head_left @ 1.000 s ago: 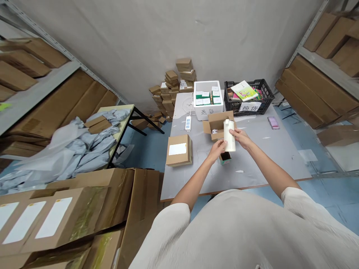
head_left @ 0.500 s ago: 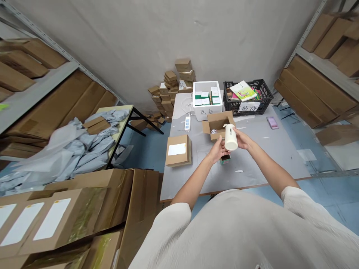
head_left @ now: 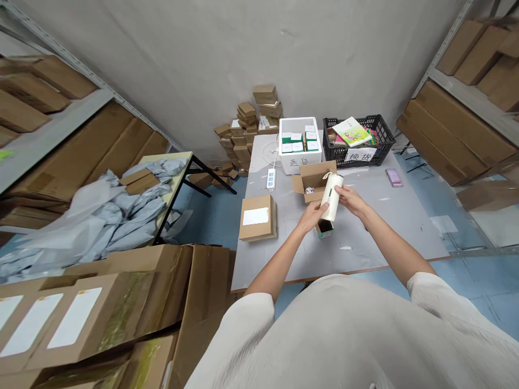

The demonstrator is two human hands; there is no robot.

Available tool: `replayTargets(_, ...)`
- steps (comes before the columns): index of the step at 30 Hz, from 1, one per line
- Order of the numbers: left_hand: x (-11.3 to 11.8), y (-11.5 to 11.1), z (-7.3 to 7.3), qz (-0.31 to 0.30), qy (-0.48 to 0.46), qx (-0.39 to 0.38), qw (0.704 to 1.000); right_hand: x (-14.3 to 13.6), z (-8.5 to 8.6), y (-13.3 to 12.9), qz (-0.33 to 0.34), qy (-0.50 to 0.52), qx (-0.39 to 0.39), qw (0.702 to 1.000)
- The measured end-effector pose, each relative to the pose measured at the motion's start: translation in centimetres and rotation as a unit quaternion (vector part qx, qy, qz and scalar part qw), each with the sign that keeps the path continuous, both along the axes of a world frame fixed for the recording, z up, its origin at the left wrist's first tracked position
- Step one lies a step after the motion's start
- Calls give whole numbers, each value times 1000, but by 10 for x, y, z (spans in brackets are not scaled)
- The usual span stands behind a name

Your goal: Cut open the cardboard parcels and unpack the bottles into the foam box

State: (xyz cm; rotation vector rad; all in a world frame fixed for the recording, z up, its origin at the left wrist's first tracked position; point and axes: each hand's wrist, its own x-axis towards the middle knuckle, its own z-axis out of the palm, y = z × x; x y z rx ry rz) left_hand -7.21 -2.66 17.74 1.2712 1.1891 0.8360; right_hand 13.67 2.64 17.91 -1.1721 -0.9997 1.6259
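A cream-white bottle (head_left: 332, 197) with a strap loop at its top and small dark print is held tilted between both hands. The fingers of my left hand (head_left: 313, 216) grip its lower left side. My right hand (head_left: 351, 199) holds it from the right, near the upper half. Just behind the bottle stands an open cardboard box (head_left: 315, 175) with crumpled white-pink stuff inside. Below the bottle, partly covered by it and my left hand, is a small open green box (head_left: 325, 229) on the grey table (head_left: 360, 237).
A closed carton with a white label (head_left: 256, 217) lies at the table's left. Farther back are a power strip (head_left: 271, 179), a white bin (head_left: 300, 161) of green boxes and a black crate (head_left: 381, 148) with booklets. A purple item (head_left: 393, 178) lies at right.
The bottle has turned and tilts more, its top leaning right and its base toward my left hand. My left hand has shifted slightly left, and more of the green box shows.
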Motion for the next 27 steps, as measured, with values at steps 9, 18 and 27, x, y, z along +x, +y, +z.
replayTargets(9,-2,4,-8,77,134,189,970,-22,25,-34,19,-193,244,950)
replayTargets(18,-7,2,-9,76,142,280,946,-30,40,-58,25,-271,390,880)
replayTargets(27,-1,-6,-3,56,151,200,966,-15,58,-45,57,-317,388,863)
